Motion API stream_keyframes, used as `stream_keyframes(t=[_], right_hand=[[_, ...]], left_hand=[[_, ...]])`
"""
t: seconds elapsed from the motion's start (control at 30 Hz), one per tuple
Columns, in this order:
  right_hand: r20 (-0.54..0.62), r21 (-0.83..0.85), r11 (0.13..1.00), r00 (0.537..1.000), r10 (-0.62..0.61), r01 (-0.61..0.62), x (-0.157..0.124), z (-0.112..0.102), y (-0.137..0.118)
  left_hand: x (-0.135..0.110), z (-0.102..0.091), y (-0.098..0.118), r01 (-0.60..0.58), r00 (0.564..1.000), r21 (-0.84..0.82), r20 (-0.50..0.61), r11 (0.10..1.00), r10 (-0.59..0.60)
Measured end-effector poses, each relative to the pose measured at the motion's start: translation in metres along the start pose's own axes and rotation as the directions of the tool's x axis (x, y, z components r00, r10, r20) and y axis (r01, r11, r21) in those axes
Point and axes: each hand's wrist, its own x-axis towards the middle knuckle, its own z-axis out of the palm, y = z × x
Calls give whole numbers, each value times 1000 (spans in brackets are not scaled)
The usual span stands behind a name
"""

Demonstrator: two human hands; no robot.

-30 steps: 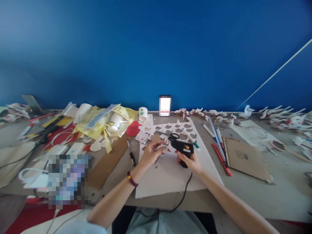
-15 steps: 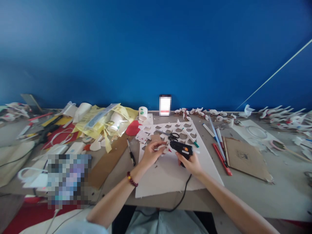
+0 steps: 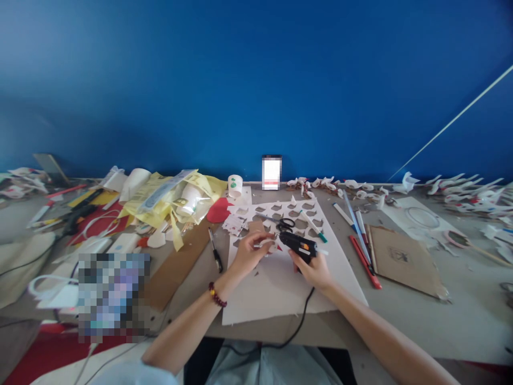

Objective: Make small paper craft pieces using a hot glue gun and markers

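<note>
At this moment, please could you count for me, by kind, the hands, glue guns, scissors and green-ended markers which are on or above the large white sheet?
2 hands: left hand, right hand
1 glue gun, held in the right hand
1 pair of scissors
1 green-ended marker
Total: 5

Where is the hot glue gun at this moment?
In the head view, the hot glue gun is just right of centre, in the right hand, over the white sheet, near the scissors and pointing toward the left hand.
</note>
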Motion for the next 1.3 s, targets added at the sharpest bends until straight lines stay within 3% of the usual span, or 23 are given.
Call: stream_keyframes(t=[0.47,0.87,1.3], right_hand=[[-4,4,1000,1000,-31,31,0,0,1],[-22,-20,992,992,-125,125,0,-1,3],[-19,-8,994,994,-111,111,-1,0,2]], left_hand=[[-1,-1,-1,-19,1000,-6,21,1000,20],[-1,-1,-2,-13,1000,-1,23,1000,13],[-2,0,4,-4,1000,-15,18,1000,5]])
